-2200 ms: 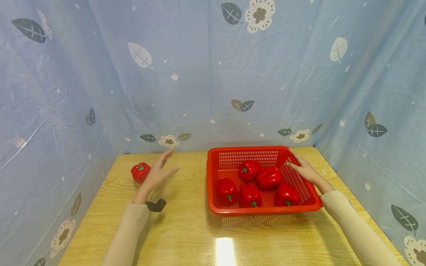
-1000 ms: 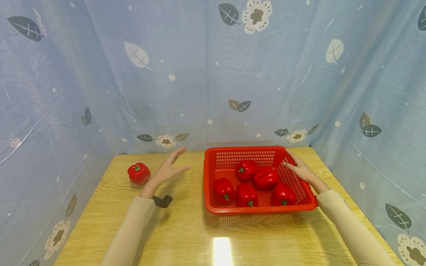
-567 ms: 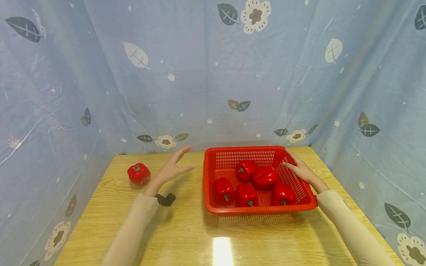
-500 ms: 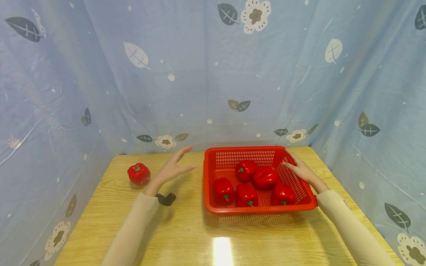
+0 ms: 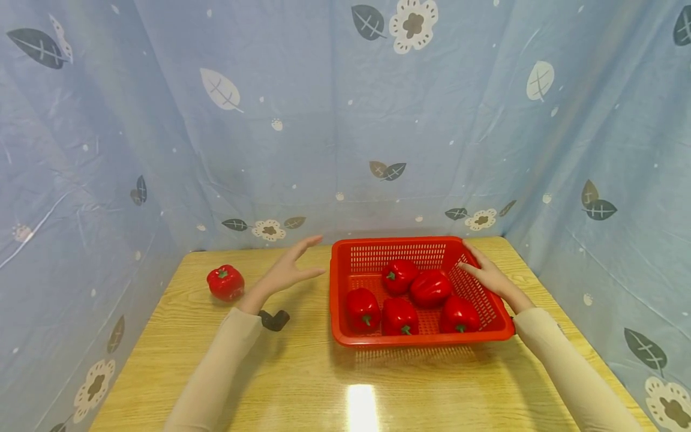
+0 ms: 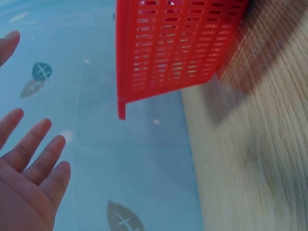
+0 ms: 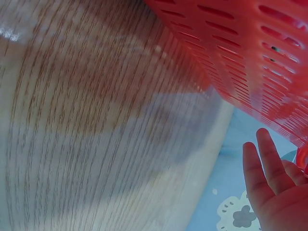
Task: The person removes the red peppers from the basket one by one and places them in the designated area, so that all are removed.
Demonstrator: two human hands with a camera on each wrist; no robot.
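Note:
A red slotted basket (image 5: 423,341) stands on the table with several red bell peppers (image 5: 400,317) inside. My left hand (image 5: 285,270) hovers just left of it, fingers and thumb spread, holding nothing. In the left wrist view the fingers of that hand (image 6: 33,168) are apart from the basket wall (image 6: 178,48). At the basket's right end, my right hand (image 5: 490,276) rests over the rim with its thumb on the inner side. The right wrist view has its fingers (image 7: 272,168) extended along the outside of the basket wall (image 7: 250,62).
One red bell pepper (image 5: 225,283) sits on the wooden table (image 5: 178,354) at the back left, behind my left forearm. A blue patterned curtain (image 5: 302,150) encloses the back and both sides. Below my left wrist shows a black wrist mount (image 5: 274,320).
My left hand has moved right, away from the lone pepper and closer to the basket's left side. The right hand keeps its place at the basket, and the peppers lie as before.

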